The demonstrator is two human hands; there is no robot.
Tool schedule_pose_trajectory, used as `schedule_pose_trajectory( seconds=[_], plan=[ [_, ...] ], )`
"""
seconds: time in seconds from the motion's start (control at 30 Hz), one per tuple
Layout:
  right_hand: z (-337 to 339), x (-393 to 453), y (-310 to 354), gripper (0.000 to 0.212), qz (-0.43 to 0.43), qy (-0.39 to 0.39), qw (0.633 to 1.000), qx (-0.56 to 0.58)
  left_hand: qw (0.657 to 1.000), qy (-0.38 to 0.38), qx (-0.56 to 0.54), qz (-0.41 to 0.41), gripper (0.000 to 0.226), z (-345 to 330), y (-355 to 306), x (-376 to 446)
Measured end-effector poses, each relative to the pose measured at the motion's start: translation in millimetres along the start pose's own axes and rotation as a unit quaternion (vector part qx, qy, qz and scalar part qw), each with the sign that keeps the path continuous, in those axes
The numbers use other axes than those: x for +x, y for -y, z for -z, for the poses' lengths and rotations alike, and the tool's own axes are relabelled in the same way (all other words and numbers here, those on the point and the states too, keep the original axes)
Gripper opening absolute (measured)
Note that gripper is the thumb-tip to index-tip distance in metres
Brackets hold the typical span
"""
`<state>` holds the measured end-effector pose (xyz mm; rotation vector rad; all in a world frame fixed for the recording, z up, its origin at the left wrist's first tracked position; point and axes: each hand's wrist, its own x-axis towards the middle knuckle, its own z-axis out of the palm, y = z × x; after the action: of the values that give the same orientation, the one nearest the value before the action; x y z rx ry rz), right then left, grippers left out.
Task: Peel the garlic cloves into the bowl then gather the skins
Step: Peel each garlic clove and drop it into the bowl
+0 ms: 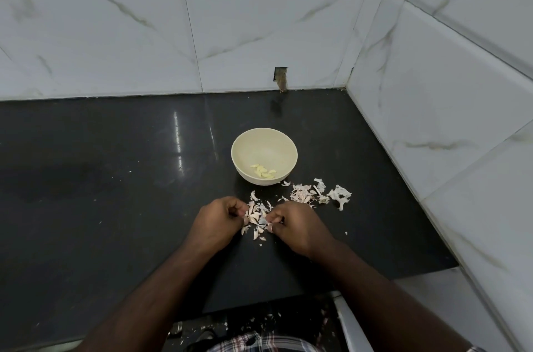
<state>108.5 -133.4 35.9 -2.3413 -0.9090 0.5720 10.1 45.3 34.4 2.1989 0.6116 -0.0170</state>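
Fingertips of the left hand [220,219] and right hand [291,222] curl in around the garlic skins [257,217] between them; can't tell if they're actually pinching any. Papery, weightless stuff, so I'd scoop from the edges, not pinch. More skins [314,193] lie beyond the right hand, with the bowl [264,138] of peeled cloves [264,171] just past them.

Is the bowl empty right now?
No, several peeled cloves lie at the bottom of the bowl.
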Motion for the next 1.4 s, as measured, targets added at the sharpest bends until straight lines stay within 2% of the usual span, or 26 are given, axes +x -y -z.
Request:
schedule_pose_trajectory(
  seconds=[0.13, 0.43, 0.63, 0.8, 0.9, 1.07, 1.13, 1.4],
  plan=[
    [-1.9, 1.2, 1.0, 0.012, 0.007, -0.039, 0.999, -0.013, 1.000, 0.001, 0.007, -0.002, 0.012, -0.1, 2.4, -1.4],
    [-1.9, -2.9, -1.5, 0.024, -0.011, -0.032, 0.999, -0.027, 1.000, -0.002, 0.001, -0.001, 0.011, -3.8, 4.0, -4.5],
    [-8.1, 2.4, -0.8, 0.009, 0.030, -0.036, 0.996, -0.078, 1.000, -0.006, -0.008, 0.002, 0.010, -6.4, 2.1, -5.2],
    [-9.7, 1.4, -0.9, 0.010, 0.005, -0.046, 0.998, -0.043, 1.000, -0.016, -0.024, 0.001, 0.010, -8.0, 0.3, -7.6],
    [-7.5, 0.2, 0.4, 0.003, -0.021, -0.071, 0.997, 0.035, 0.998, -0.031, -0.058, -0.004, 0.008, -8.2, -3.7, -7.7],
    [-3.8, -1.1, 10.2, 0.004, -0.041, -0.103, 0.971, 0.210, 0.969, 0.024, -0.244, 0.013, 0.007, -10.0, -21.4, -9.4],
    [-2.5, -1.4, 12.2, 0.006, -0.048, -0.102, 0.959, 0.261, 0.963, 0.018, -0.269, 0.013, 0.009, -10.0, -26.1, -10.0],
    [2.0, -4.8, 13.5, 0.004, -0.035, -0.124, 0.969, 0.209, 0.960, -0.014, -0.280, -0.003, 0.015, -14.6, -33.0, -8.6]
  ],
)
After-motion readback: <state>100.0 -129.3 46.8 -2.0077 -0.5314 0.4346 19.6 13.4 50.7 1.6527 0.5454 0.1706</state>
